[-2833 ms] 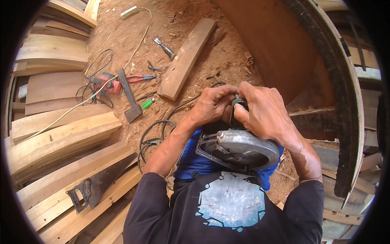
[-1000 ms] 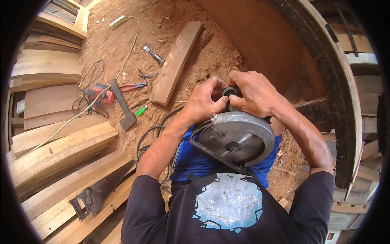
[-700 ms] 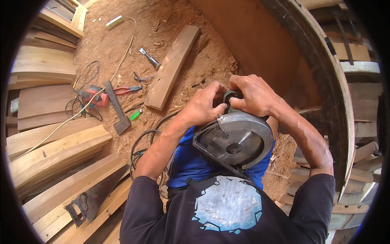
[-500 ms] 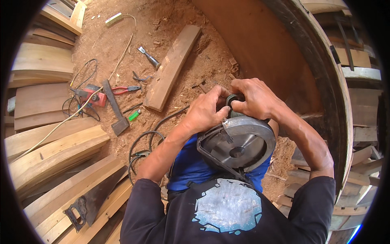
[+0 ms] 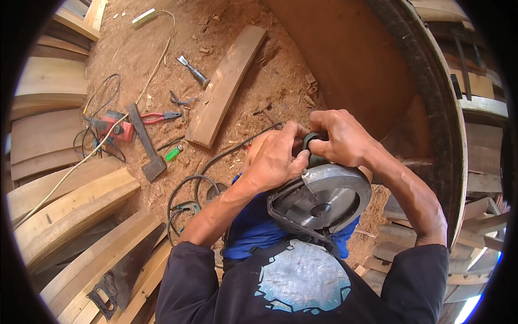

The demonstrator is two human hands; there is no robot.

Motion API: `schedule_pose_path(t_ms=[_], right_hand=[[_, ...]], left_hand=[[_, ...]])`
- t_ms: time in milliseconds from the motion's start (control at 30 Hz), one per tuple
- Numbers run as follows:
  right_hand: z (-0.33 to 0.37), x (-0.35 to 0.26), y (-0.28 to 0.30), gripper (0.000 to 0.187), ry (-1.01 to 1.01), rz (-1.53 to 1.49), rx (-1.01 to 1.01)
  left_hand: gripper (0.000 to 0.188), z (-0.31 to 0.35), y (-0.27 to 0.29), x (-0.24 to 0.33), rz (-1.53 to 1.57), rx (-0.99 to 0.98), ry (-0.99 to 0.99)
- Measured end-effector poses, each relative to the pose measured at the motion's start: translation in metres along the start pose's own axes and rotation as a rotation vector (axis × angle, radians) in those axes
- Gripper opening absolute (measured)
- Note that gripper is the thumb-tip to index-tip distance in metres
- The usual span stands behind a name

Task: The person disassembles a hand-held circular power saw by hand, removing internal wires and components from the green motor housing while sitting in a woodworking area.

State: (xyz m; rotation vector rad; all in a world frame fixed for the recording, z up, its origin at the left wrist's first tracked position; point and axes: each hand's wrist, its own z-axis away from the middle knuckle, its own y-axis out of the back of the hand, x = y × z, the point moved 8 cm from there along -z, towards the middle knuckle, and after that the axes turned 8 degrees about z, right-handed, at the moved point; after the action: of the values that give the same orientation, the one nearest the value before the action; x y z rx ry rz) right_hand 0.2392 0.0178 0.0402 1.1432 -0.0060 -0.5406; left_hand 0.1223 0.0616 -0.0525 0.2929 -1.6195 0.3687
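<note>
A circular saw with a metal blade guard rests in my lap, its round blade facing up toward me. My left hand is closed at the far side of the saw, thumb bent inward and fingertips partly hidden. Opposite it, my right hand pinches a dark round ring-like part at the saw's body between thumb and curled fingers. Both hands nearly meet there. A black cable runs over the ground toward my left hand.
Sawdust covers the ground. Left of me lie a wooden plank, chisel, red-handled pliers, hammer-like tool, green lighter and red power tool. A handsaw rests on stacked boards. A curved wooden wall rises ahead right.
The view has shifted slightly, so the ground things sit further left. Saw and hands appear a little further right, with the dark ring showing more between my fingers. Both hands keep their holds.
</note>
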Motion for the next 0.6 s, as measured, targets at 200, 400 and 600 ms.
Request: schedule_pose_path(t_ms=[200, 400, 600], right_hand=[[0.004, 0.01, 0.006, 0.028, 0.059, -0.046, 0.017], [0.007, 0.031, 0.002, 0.022, 0.125, -0.165, -0.158], [0.011, 0.046, -0.004, 0.028, 0.144, -0.487, -0.259]], left_hand=[[0.035, -0.011, -0.001, 0.006, -0.138, -0.003, -0.004], [0.03, -0.012, -0.007, 0.009, -0.123, 0.02, 0.064], [0.034, -0.015, -0.004, 0.004, -0.107, 0.057, 0.127]])
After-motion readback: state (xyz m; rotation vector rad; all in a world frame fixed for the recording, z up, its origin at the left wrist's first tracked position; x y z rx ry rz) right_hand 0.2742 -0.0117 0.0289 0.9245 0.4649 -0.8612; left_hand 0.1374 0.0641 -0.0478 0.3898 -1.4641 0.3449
